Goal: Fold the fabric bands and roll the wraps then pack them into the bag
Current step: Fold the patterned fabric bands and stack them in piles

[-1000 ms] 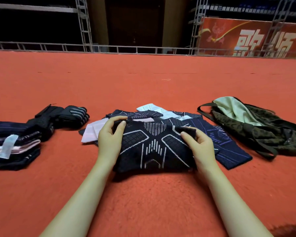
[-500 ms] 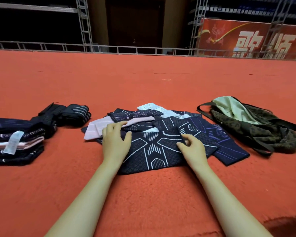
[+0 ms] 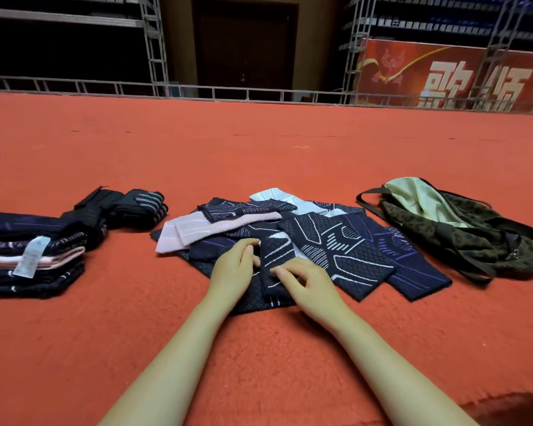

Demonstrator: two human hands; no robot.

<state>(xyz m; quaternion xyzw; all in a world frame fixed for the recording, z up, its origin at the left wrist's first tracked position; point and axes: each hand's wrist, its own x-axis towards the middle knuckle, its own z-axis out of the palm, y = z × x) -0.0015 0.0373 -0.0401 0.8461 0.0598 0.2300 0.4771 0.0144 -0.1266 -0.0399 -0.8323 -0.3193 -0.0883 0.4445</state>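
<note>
Both forearms reach forward from the bottom edge and converge over the middle of the red carpet (image 3: 259, 155). The left hand (image 3: 233, 273) lies palm down on a dark patterned band (image 3: 273, 265); its fingers (image 3: 246, 245) are slightly curled, with the tips touching the cloth at a vertical fold line. Whether they pinch the edge or merely press it cannot be told. The right hand (image 3: 305, 279) sits just beside the left, across the same fold, its fingers (image 3: 285, 269) bent and held together, tips on the folded flap of the band. The two hands nearly touch.

The band under the fingers lies at the near edge of a loose pile (image 3: 336, 241) of unfolded bands that spreads away beyond and to the right of the fingertips. That pile shows at least two pale pieces, one pink and one white, among several navy ones; an exact count cannot be made because they overlap.

Left of the left hand, well apart, stands one stack of folded bands (image 3: 28, 256) with a white label hanging at its front. Beyond that stack lie dark rolled wraps (image 3: 130, 207), at least two. Right of the right hand, past the pile, lies one dark bag (image 3: 474, 238), mouth open, pale lining showing.
</note>
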